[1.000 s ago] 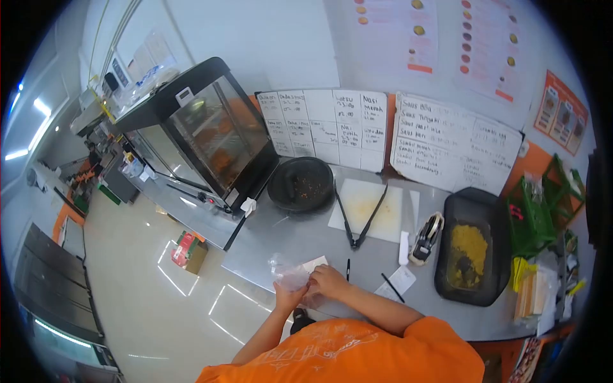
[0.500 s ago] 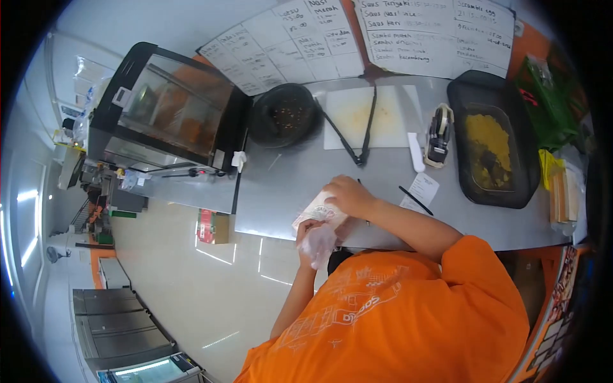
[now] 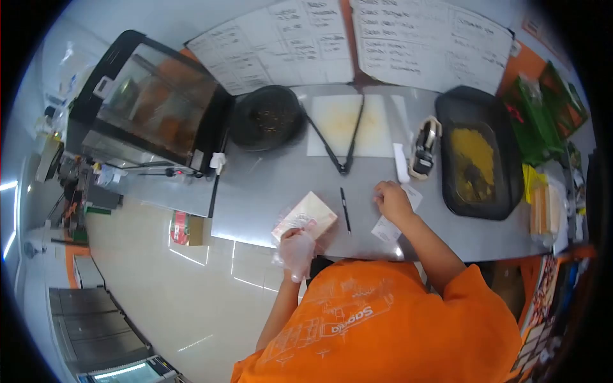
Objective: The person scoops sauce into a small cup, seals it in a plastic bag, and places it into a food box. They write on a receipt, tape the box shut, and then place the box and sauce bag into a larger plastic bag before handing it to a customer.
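ahead, tongs lie on a cutting board between a black bowl and a tape dispenser. a pen lies between our hands. our gloved left hand touches the paper packet at its near edge, grip unclear; our right hand rests, fingers curled, on a paper slip.

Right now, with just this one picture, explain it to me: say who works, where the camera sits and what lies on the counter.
No machine here: a person in an orange shirt works with two hands, filmed by one camera on their own head, looking down. The left hand, in a clear plastic glove, touches the near edge of a flat paper packet; whether its fingers grip it is unclear. The right hand rests among small paper slips. On the steel counter lie a pen, tongs on a cutting board, a dark bowl and a black tray of yellow crumbs.
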`<action>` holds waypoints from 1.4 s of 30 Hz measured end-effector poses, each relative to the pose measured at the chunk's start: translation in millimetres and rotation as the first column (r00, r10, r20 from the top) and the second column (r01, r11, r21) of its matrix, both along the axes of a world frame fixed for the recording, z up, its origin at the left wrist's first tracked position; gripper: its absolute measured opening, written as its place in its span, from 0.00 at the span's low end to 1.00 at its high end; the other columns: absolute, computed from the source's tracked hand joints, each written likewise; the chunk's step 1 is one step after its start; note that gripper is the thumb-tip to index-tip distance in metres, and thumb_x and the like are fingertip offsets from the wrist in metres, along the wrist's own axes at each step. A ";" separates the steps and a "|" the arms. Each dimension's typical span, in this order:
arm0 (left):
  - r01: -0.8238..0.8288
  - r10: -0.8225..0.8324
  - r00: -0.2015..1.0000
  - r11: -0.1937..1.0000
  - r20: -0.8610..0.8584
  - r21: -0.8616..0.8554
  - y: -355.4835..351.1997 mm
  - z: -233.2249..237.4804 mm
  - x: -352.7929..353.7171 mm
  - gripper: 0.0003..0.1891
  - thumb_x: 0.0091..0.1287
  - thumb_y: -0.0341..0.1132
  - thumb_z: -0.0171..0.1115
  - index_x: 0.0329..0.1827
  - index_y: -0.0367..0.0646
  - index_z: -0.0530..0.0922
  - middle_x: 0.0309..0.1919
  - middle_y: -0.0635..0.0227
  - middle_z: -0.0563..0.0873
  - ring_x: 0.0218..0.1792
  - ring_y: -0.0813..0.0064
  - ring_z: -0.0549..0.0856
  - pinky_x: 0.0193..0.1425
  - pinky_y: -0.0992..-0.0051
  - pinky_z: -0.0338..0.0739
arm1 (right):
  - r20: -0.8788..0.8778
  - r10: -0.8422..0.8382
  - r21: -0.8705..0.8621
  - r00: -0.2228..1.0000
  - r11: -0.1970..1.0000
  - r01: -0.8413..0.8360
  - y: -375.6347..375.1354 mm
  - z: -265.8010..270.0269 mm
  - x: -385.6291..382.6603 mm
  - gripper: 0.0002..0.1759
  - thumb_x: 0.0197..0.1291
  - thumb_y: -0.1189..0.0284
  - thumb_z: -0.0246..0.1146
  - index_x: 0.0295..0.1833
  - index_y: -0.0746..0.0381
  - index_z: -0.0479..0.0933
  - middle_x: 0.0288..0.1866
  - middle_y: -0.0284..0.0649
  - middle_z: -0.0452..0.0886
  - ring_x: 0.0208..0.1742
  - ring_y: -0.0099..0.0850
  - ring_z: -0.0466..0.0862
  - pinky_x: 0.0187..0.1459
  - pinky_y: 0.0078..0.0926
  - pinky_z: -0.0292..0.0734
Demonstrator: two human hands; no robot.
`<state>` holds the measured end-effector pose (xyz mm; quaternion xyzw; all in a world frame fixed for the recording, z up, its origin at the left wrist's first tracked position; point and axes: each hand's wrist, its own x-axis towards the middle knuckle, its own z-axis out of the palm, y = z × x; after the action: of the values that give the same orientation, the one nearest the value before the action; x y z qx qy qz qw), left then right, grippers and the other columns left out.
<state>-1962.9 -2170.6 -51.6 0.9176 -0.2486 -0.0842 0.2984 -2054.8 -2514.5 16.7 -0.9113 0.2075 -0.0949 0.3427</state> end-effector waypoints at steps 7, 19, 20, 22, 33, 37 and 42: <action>-0.213 -0.027 0.944 0.711 -0.329 -0.670 -13.5 39.5 -16.2 0.34 0.55 0.32 0.77 0.63 0.39 0.68 0.52 0.63 0.80 0.53 0.70 0.82 0.59 0.72 0.78 | 0.291 0.298 0.034 0.909 0.947 -0.321 60.2 50.9 118.7 0.12 0.57 0.73 0.66 0.47 0.63 0.78 0.43 0.48 0.81 0.44 0.47 0.83 0.47 0.43 0.78; -0.019 -0.112 0.975 0.813 -0.190 -0.581 -5.1 23.0 -6.4 0.34 0.55 0.39 0.77 0.66 0.42 0.75 0.71 0.55 0.71 0.70 0.60 0.71 0.73 0.64 0.67 | 0.241 0.412 0.000 0.879 0.905 -0.425 80.5 25.8 95.9 0.08 0.58 0.74 0.66 0.41 0.67 0.81 0.33 0.48 0.81 0.36 0.42 0.83 0.38 0.37 0.77; -0.164 -0.116 0.904 0.793 -0.411 -0.586 -6.7 5.5 -8.9 0.34 0.55 0.40 0.77 0.66 0.42 0.76 0.72 0.54 0.69 0.72 0.58 0.69 0.75 0.63 0.65 | 0.222 0.385 -0.063 0.896 0.922 -0.381 70.7 22.5 82.1 0.08 0.58 0.75 0.66 0.42 0.67 0.80 0.35 0.49 0.81 0.36 0.45 0.83 0.39 0.40 0.77; -0.143 -0.140 0.919 0.754 -0.370 -0.641 -4.8 51.8 -19.8 0.36 0.54 0.39 0.77 0.67 0.43 0.75 0.73 0.54 0.68 0.71 0.57 0.70 0.75 0.63 0.65 | 0.090 0.282 -0.244 0.955 0.936 -0.253 39.8 12.4 42.8 0.10 0.57 0.77 0.65 0.44 0.68 0.79 0.38 0.51 0.81 0.39 0.51 0.82 0.43 0.43 0.77; -0.131 -0.431 0.828 0.473 -0.359 -0.871 12.4 130.5 -30.9 0.40 0.69 0.66 0.51 0.71 0.42 0.71 0.58 0.53 0.82 0.63 0.64 0.78 0.74 0.58 0.62 | -0.141 -0.221 -0.274 0.965 0.946 0.177 -9.7 -17.6 -99.4 0.38 0.48 0.66 0.78 0.61 0.72 0.70 0.56 0.58 0.73 0.61 0.59 0.72 0.63 0.50 0.67; 0.115 -0.454 0.825 0.717 -0.336 -0.688 14.6 125.2 -5.3 0.33 0.79 0.57 0.39 0.54 0.36 0.84 0.30 0.60 0.88 0.42 0.70 0.86 0.63 0.68 0.74 | -0.227 -0.198 -0.143 0.954 0.975 0.168 -20.4 -23.5 -102.9 0.41 0.48 0.64 0.78 0.64 0.72 0.69 0.58 0.59 0.71 0.61 0.59 0.71 0.63 0.50 0.67; -0.269 0.024 0.801 0.907 -0.598 -0.325 -24.3 157.8 -8.6 0.28 0.75 0.56 0.54 0.41 0.34 0.86 0.24 0.63 0.85 0.25 0.74 0.84 0.34 0.71 0.78 | -0.091 -0.320 -0.327 0.943 0.904 0.275 -24.6 -10.5 -104.7 0.38 0.49 0.68 0.77 0.63 0.72 0.71 0.57 0.57 0.75 0.58 0.57 0.76 0.61 0.49 0.71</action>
<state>-1971.4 -2194.9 106.3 0.7849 -0.0840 -0.2845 0.5440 -2159.5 -2539.1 6.1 -0.9156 0.3508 -0.1122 0.1613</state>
